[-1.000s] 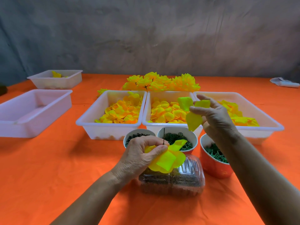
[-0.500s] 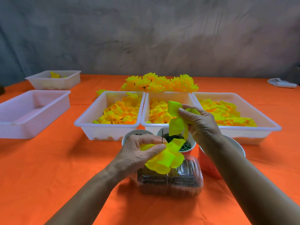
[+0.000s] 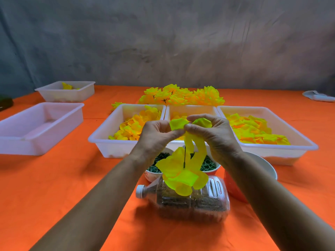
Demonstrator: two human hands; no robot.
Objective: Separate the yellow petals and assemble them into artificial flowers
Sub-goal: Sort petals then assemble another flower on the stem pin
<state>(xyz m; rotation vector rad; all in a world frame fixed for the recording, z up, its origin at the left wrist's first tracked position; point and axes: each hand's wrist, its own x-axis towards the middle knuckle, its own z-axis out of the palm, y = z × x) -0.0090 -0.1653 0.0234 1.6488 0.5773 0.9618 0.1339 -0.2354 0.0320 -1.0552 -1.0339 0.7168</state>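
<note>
My left hand [image 3: 155,136] and my right hand [image 3: 213,134] meet above the middle tray, both pinching a yellow-green petal piece [image 3: 181,125] at its top. From there a thin dark stem [image 3: 184,157] hangs down with a half-built yellow flower [image 3: 181,173] of several petals at its lower end, dangling over the bottle. Three white trays hold loose yellow and orange petals: left [image 3: 101,140], middle [image 3: 192,109], right [image 3: 297,136]. Finished yellow flowers [image 3: 181,96] are piled behind them.
A clear plastic bottle [image 3: 192,201] lies on its side below the flower. Cups of small green parts [image 3: 155,167], [image 3: 210,164] and a red cup [image 3: 233,189] stand before the trays. Two more white trays [image 3: 39,127], [image 3: 67,91] sit left, a cloth [image 3: 319,96] far right.
My left hand rose from near the bottle to meet my right hand. The flower it held now hangs below on the stem. The right hand brought its petal piece inward.
</note>
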